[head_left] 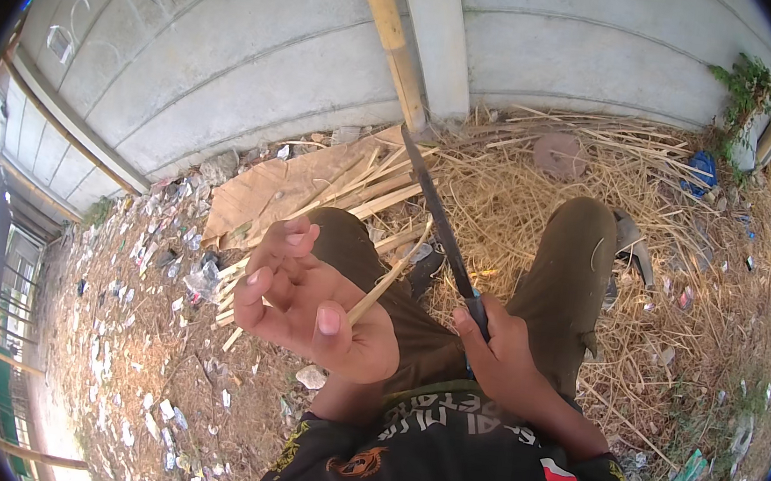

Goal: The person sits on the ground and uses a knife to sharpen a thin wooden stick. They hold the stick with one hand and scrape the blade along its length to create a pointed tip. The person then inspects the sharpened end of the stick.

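Observation:
My right hand (507, 352) is wrapped round the dark handle of a long knife (444, 228), whose straight blade points away and up to the left. My left hand (317, 313) is raised with the palm turned up, its fingers loosely curled and apart. A pale bamboo strip (388, 283) is tucked in the crook of the left thumb and slants up toward the blade without clearly touching it. The strip's lower end is hidden behind the thumb. Below the hands are my bent legs in dark trousers.
Split bamboo strips (367, 192) lie on a brown board (268, 193) beyond my left knee. Shavings (494, 186) heap between my knees and the wall. A bamboo pole (392, 39) leans on the grey panel wall (264, 59). Litter (166, 410) covers the ground at left.

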Demonstrator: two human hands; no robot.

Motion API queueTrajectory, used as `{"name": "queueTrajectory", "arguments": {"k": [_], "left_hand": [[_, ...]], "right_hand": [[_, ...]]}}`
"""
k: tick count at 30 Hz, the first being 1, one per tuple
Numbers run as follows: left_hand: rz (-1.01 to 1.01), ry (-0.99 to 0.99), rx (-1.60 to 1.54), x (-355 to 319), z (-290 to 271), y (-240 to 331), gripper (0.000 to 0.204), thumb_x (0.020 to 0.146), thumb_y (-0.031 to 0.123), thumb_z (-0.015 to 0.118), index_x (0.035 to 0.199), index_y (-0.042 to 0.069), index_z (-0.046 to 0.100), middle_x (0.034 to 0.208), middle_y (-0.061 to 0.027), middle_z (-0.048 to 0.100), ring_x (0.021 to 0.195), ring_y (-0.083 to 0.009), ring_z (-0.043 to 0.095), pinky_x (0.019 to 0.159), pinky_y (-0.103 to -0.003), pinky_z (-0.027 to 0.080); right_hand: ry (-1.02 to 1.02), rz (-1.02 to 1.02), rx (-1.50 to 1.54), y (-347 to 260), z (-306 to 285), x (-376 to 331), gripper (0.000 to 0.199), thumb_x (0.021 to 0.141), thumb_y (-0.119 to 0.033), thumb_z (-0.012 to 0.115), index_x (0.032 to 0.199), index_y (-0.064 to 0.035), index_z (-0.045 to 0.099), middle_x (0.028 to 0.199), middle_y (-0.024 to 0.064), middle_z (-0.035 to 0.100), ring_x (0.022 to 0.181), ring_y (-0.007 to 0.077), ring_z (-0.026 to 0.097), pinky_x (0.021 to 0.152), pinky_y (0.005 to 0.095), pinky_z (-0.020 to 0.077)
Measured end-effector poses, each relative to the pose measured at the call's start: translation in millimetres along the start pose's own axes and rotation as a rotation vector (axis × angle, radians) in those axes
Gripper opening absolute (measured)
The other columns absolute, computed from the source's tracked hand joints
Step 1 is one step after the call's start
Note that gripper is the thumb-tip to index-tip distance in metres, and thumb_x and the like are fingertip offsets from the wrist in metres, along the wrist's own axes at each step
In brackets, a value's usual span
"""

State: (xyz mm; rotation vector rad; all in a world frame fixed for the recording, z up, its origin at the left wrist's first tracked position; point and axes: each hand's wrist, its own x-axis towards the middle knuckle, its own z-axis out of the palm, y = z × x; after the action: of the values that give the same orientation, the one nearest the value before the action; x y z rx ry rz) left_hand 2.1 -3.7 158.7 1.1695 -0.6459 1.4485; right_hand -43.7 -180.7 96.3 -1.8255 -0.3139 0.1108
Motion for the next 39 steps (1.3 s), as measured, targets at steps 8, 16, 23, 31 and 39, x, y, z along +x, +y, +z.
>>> {"name": "queueTrajectory", "arguments": {"k": [8, 16, 23, 31, 39], "left_hand": [[-0.034, 0.002, -0.057, -2, 14, 3, 0.049, 0.096, 0.026, 0.057, 0.137, 0.006, 0.041, 0.117, -0.0197, 0.058, 0.112, -0.0295, 0.052, 0.1, -0.044, 0.041], [0.087, -0.029, 0.028, -7, 10, -4, 0.029, 0.1, 0.023, 0.053, 0.122, 0.006, 0.045, 0.083, -0.0081, 0.05, 0.077, -0.0186, 0.047, 0.07, -0.035, 0.043], [0.0, -0.096, 0.021, -11, 19, 0, 0.034, 0.102, 0.038, 0.058, 0.104, 0.007, 0.043, 0.07, -0.0014, 0.039, 0.066, -0.0141, 0.036, 0.056, -0.027, 0.035], [0.116, -0.143, -0.003, -5, 2, -11, 0.039, 0.099, 0.043, 0.063, 0.1, 0.007, 0.046, 0.077, -0.0023, 0.041, 0.069, -0.0152, 0.039, 0.059, -0.029, 0.04], [-0.274, -0.354, 0.055, -33, -27, -17, 0.028, 0.1, 0.029, 0.062, 0.101, 0.002, 0.055, 0.101, -0.0137, 0.055, 0.085, -0.0227, 0.052, 0.071, -0.035, 0.046]], "right_hand": [[-0.252, 0.104, 0.181, 9, -1, 1, 0.029, 0.105, -0.026, 0.055, 0.089, -0.0022, 0.049, 0.07, 0.0007, 0.049, 0.057, 0.0085, 0.039, 0.052, 0.0314, 0.0356], [0.203, -0.074, 0.297, -14, -4, -7, 0.028, 0.106, -0.026, 0.052, 0.095, -0.0004, 0.051, 0.06, 0.001, 0.048, 0.054, 0.0065, 0.045, 0.051, 0.0281, 0.0379], [-0.073, 0.005, 0.159, 39, 21, -9, 0.03, 0.106, -0.029, 0.053, 0.1, 0.0001, 0.051, 0.061, 0.0016, 0.05, 0.054, 0.0056, 0.047, 0.05, 0.0273, 0.0379], [0.217, -0.02, 0.595, 1, 8, -9, 0.025, 0.106, -0.028, 0.052, 0.099, -0.0039, 0.049, 0.063, -0.004, 0.047, 0.054, 0.0029, 0.045, 0.048, 0.0224, 0.0377], [0.137, 0.068, 0.563, 12, 1, -4, 0.023, 0.107, -0.025, 0.051, 0.099, -0.0035, 0.049, 0.063, -0.0027, 0.046, 0.051, 0.0031, 0.042, 0.047, 0.0222, 0.0363]]}}
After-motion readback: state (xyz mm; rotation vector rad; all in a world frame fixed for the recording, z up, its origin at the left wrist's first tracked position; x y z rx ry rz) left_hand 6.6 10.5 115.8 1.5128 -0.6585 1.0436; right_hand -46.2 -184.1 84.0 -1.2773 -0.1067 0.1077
